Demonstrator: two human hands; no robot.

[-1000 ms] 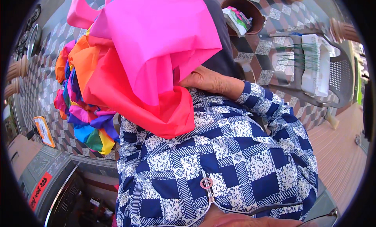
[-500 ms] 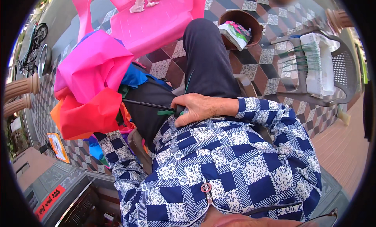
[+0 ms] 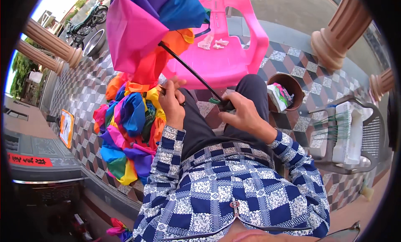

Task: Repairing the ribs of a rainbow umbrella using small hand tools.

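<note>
Work in hand, by my reading: the person is handling a rainbow-coloured cloth umbrella [image 3: 138, 33] by its handle end, its canopy slack and bunched rather than taut. The umbrella is hanging out ahead and to the left of the lap, its thin black shaft [image 3: 190, 70] slanting from the cloth down to the right hand [image 3: 246, 114]. Behind the canopy, a glossy pink plastic chair [image 3: 255, 45] is standing with small white crumpled scraps [image 3: 205, 42] lying on its seat.

Grip, right: fingers and thumb are closing round the dark handle end, a short green strip [image 3: 214, 100] showing just beside them. Grip, left: the left hand [image 3: 172, 104] is hovering below the canopy, fingers partly curled; a small dark bit is showing at its edge, but I cannot tell whether it is being held. In this view the left hand is sitting clear of the shaft.

Judgement on the next move: any work on the cloth would be calling for a steady right hold, with the left reaching up to the loose folds.

Pose: both elbows are bending, forearms running forward from the body; the right forearm is angling inward over the thigh, the left is pointing nearly straight ahead, beside a heap of crumpled multicoloured cloth [image 3: 133, 112].
</note>
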